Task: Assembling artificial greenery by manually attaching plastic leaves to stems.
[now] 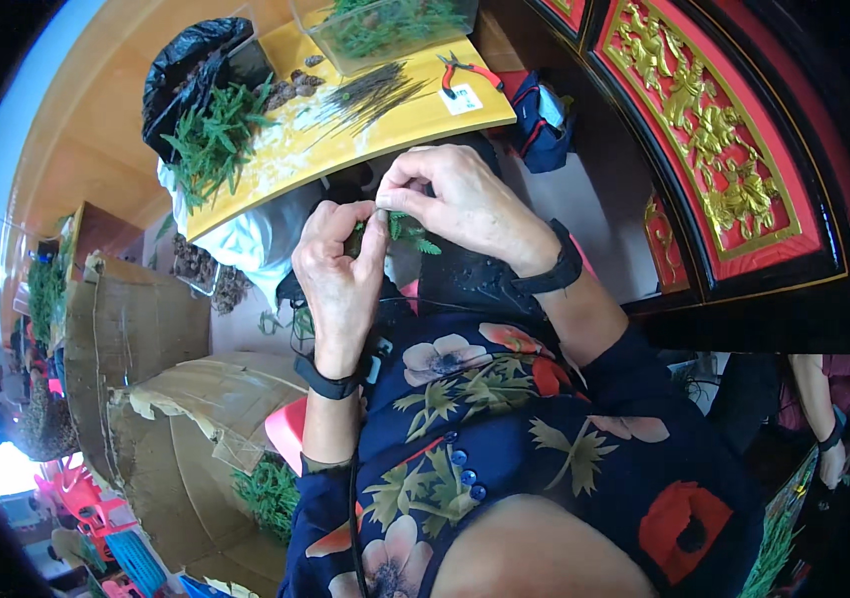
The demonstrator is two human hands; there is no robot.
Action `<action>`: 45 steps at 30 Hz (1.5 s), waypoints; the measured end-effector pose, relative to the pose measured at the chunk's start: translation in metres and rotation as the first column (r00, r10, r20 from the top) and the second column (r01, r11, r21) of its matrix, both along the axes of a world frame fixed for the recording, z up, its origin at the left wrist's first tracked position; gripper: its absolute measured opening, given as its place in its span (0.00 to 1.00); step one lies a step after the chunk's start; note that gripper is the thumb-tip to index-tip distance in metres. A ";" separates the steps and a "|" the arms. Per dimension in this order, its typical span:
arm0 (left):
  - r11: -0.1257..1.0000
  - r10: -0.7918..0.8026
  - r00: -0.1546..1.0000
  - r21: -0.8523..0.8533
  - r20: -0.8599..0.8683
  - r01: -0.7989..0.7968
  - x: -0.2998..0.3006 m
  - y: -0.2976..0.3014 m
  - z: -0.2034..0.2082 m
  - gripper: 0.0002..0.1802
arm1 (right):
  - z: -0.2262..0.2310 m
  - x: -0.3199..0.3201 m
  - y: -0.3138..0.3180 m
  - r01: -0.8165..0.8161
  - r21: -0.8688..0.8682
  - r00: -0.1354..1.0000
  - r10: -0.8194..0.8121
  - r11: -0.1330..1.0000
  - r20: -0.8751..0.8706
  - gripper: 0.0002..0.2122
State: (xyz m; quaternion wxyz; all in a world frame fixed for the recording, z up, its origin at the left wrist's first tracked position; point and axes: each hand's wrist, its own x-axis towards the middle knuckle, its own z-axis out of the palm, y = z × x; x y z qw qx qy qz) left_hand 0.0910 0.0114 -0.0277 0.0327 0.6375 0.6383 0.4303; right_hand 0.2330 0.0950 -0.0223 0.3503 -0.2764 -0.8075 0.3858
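My left hand (338, 267) and my right hand (465, 202) meet in front of my chest, both pinching a small green artificial fir sprig (407, 230) with a thin wire stem. The sprig's tips poke out between the two hands. Black bands sit on both wrists. Just beyond the hands lies a yellow tabletop (385, 135) with a heap of green sprigs (214, 135), a bundle of dark wires (370, 92), a few brown cones (290, 88) and red-handled pliers (467, 70).
A clear box of green sprigs (385, 25) and a black bag (181, 75) stand at the table's far side. Cardboard boxes (146, 339) sit to my left, one holding more greenery (268, 493). A red and gold carved panel (714, 140) rises on the right. Another person's arm (822, 414) shows at lower right.
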 end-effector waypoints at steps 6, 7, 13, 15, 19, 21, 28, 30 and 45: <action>0.990 -0.091 0.845 -0.047 0.526 0.135 0.005 -0.006 0.012 0.05 | 0.012 0.010 0.012 -0.082 -0.319 0.917 -0.054 0.944 -0.396 0.14; 0.982 -0.107 0.766 -0.053 0.633 0.181 0.005 -0.008 0.013 0.05 | 0.015 0.012 0.013 -0.087 -0.321 0.918 -0.049 0.943 -0.393 0.14; 0.925 -0.170 0.601 -0.083 0.781 0.370 0.005 -0.009 0.017 0.05 | 0.031 0.023 0.011 -0.365 -0.616 0.686 -0.246 0.698 -0.685 0.18; 0.859 -0.215 0.485 -0.072 0.847 0.506 0.006 -0.010 0.020 0.05 | 0.029 0.023 0.010 -0.396 -0.616 0.665 -0.250 0.681 -0.704 0.19; 0.724 -0.453 0.380 0.083 0.807 0.685 0.002 -0.008 0.012 0.05 | 0.025 0.019 0.005 -0.631 -0.503 0.692 0.135 0.591 -0.709 0.17; 0.722 -0.423 0.334 0.091 0.842 0.686 0.002 -0.009 0.016 0.05 | 0.023 0.003 -0.016 -0.514 -0.540 0.816 0.186 0.666 -0.547 0.17; 0.746 -0.359 0.263 0.105 0.896 0.658 0.005 -0.018 0.027 0.05 | 0.029 -0.005 -0.029 -0.495 -0.494 0.778 0.111 0.715 -0.618 0.16; 0.730 -0.342 0.241 0.095 0.908 0.677 0.002 -0.019 0.026 0.05 | 0.030 -0.005 -0.031 -0.486 -0.487 0.779 0.106 0.725 -0.619 0.16; 0.721 -0.350 0.100 0.200 0.931 0.663 0.001 -0.016 0.024 0.06 | 0.026 0.004 -0.017 -0.690 -0.539 0.663 0.123 0.482 -0.739 0.19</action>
